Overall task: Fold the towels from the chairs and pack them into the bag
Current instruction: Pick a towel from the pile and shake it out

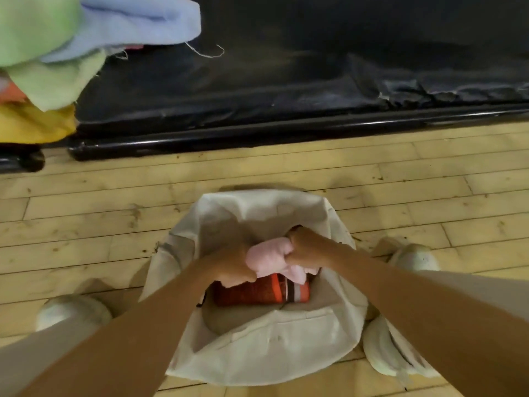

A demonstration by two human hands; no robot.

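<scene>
Left hand and right hand fingers are being curled round the pink towel, so its fold is being held over the bag beneath them.

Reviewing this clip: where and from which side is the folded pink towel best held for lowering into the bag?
At its two ends, from above. The pink towel is a soft folded bundle held crosswise over the open bag; the left hand and right hand each grip one end, which likely keeps the folds together and lets it drop flat onto the orange striped towel.
</scene>
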